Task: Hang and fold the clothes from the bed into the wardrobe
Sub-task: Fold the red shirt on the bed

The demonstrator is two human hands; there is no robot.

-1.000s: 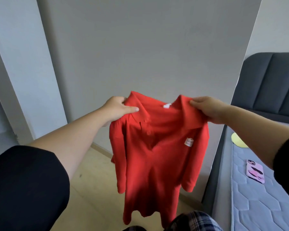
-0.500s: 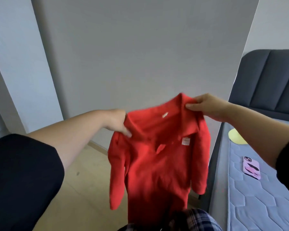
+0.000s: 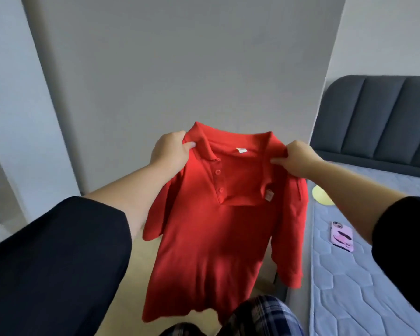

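Observation:
A red polo shirt (image 3: 218, 234) hangs in the air in front of me, its collar and button placket facing me and both sleeves dangling. My left hand (image 3: 171, 151) pinches the shirt at its left shoulder beside the collar. My right hand (image 3: 297, 157) pinches the right shoulder, level with the left. The bed (image 3: 364, 275), with a grey quilted mattress, lies at my right. The shirt's hem hangs above my plaid trouser legs (image 3: 260, 316).
A large grey panel (image 3: 180, 69) stands straight ahead behind the shirt. On the mattress lie a pink phone (image 3: 342, 235) and a yellow round object (image 3: 321, 195). A dark padded headboard (image 3: 383, 120) closes the bed's far end. Light wooden floor (image 3: 131, 270) runs below.
The shirt dipped at its left shoulder half a second ago; my left hand has since lifted and both hands hold the shoulders level, collar spread wider and facing me.

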